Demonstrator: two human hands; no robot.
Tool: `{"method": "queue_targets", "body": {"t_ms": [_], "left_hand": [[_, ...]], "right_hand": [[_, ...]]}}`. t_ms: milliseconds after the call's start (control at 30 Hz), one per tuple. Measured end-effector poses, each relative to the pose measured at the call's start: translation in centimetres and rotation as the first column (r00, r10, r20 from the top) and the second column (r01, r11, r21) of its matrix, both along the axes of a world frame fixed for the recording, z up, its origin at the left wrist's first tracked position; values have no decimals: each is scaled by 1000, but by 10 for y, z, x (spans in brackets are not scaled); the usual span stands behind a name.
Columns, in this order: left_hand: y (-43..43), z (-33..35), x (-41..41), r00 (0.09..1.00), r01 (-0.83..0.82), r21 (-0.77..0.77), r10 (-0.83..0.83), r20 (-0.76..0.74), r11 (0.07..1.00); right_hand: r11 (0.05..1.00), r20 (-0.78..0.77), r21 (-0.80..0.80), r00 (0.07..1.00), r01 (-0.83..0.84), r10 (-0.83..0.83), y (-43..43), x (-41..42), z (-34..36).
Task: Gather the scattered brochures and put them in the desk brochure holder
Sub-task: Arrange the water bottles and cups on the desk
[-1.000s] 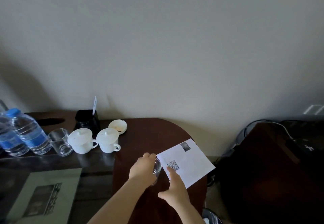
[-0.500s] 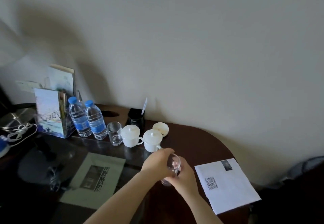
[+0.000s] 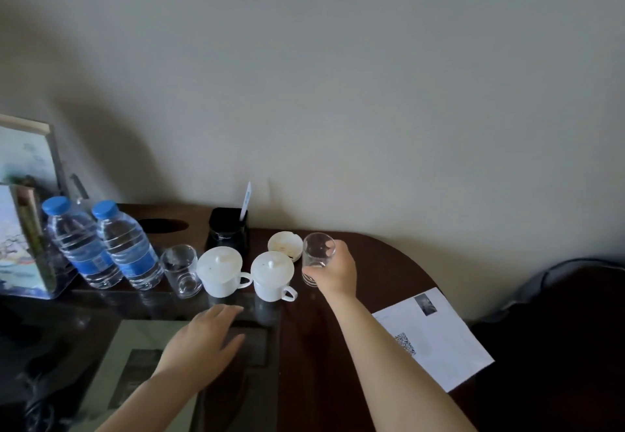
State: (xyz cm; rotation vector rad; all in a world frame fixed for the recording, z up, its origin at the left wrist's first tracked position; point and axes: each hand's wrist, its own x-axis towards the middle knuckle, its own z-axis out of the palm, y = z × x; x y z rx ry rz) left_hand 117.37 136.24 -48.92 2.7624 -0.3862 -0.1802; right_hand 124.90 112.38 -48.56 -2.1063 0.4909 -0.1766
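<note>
The dark wooden desk [image 3: 372, 262] runs along a pale wall. A white brochure [image 3: 443, 340] with a QR code lies flat at its near right edge, just right of the right forearm and well apart from either hand's fingers. A grey brochure [image 3: 135, 360] lies flat at the near left; the left hand [image 3: 199, 347] lies over its far right corner, fingers straight and holding nothing. The brochure holder [image 3: 23, 249] stands at the far left with printed sheets upright inside, beside two water bottles [image 3: 81, 249]. The right hand [image 3: 336, 272] grips a clear glass [image 3: 318, 252], fingers curled round it, right of two lidded white cups [image 3: 221, 271].
</note>
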Motion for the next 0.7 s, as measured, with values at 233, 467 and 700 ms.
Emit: {"method": "queue_targets", "body": {"t_ms": [233,467,700], "left_hand": [[5,1,13,999,41,23,-41,16,999],[7,0,16,998,56,48,-56,-8,997],[6,-4,19,998,56,54,-56,-2,997]], "right_hand": [[999,-24,-19,999,26,-26,9,11,-16],[998,-58,-49,998,37,-39,8,8,-27],[997,-59,-61,997,48,-51,10,9,-38]]}}
